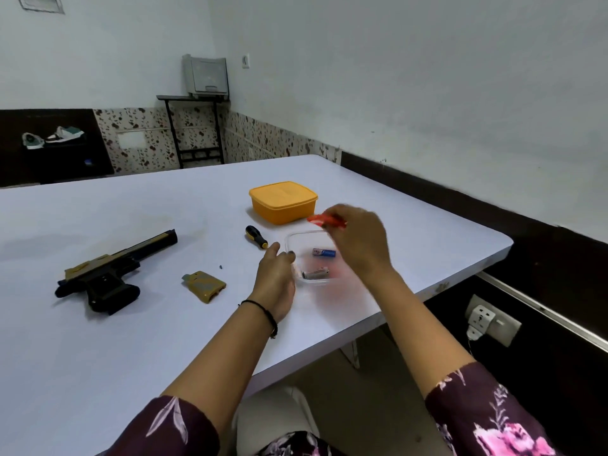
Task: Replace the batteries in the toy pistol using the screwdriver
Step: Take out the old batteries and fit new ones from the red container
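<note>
White table (131, 357) bore a clear container (315, 282). Right hand (358, 240) pinched a red battery (320, 220) above it; left hand (275, 274), fingers relaxed, touched its left rim.

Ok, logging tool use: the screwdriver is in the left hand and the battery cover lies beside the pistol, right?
No: the head view shows the screwdriver lying on the table, unheld. The battery cover does lie beside the pistol.

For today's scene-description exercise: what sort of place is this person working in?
Probably a plain room in a home or small office: a large white table, a wall socket with an adapter plugged in, and shoes on a dark shelf.
</note>
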